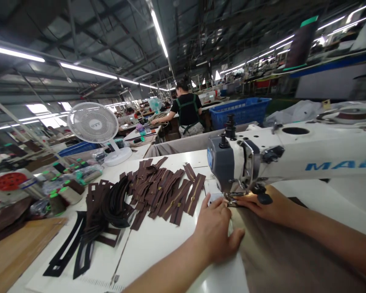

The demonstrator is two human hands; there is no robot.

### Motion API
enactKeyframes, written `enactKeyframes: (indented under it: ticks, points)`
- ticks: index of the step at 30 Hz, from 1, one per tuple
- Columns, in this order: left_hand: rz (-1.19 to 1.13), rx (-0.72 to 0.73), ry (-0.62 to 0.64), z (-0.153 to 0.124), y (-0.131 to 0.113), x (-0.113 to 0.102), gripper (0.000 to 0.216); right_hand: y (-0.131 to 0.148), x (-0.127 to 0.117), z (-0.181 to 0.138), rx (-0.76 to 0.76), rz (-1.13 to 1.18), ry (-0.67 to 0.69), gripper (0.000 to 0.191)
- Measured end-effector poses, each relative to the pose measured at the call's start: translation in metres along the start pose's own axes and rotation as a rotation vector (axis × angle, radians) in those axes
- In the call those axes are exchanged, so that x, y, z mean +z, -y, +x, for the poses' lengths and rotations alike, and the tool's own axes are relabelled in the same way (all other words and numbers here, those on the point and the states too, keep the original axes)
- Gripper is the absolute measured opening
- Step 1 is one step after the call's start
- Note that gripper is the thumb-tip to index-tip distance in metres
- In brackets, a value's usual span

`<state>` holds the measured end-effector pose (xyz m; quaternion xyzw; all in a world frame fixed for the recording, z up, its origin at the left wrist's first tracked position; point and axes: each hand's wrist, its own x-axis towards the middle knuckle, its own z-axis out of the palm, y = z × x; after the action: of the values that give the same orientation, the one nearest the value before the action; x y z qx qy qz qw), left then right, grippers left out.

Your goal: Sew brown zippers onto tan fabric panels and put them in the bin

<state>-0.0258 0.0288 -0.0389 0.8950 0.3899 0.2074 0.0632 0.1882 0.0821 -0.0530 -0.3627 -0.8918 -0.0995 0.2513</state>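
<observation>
My left hand [217, 228] lies on the table left of the sewing machine head [232, 162], fingers reaching toward the presser foot [232, 199] and thumb apart. It is by the edge of a grey-brown fabric piece [274, 256]. My right hand [270, 205] rests on that fabric beneath the machine arm, fingers stretched left to the foot, partly hidden by a black knob. The fabric runs under the foot and down toward me; what lies right at the needle is too small to tell. A pile of brown zipper pieces [161, 189] lies left of my hands.
Black and brown cut strips with slots [110, 207] lie at the left. Beyond them are thread cones [70, 195], a wooden board [27, 244] and a white fan [93, 124]. A blue basket [239, 114] and a seated person [187, 108] are ahead.
</observation>
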Motion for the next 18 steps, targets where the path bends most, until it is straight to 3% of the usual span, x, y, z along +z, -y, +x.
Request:
enactKeyframes:
  ticks: [12, 18]
  points:
    - [-0.015, -0.002, 0.014, -0.0013, -0.0004, -0.0001, 0.040, -0.0016, 0.0062, -0.0051, 0.030, -0.010, -0.006, 0.028]
    - [-0.019, 0.022, -0.051, -0.0042, -0.0008, 0.0029, 0.047, 0.0024, 0.0025, -0.0049, 0.056, -0.013, 0.042, 0.026]
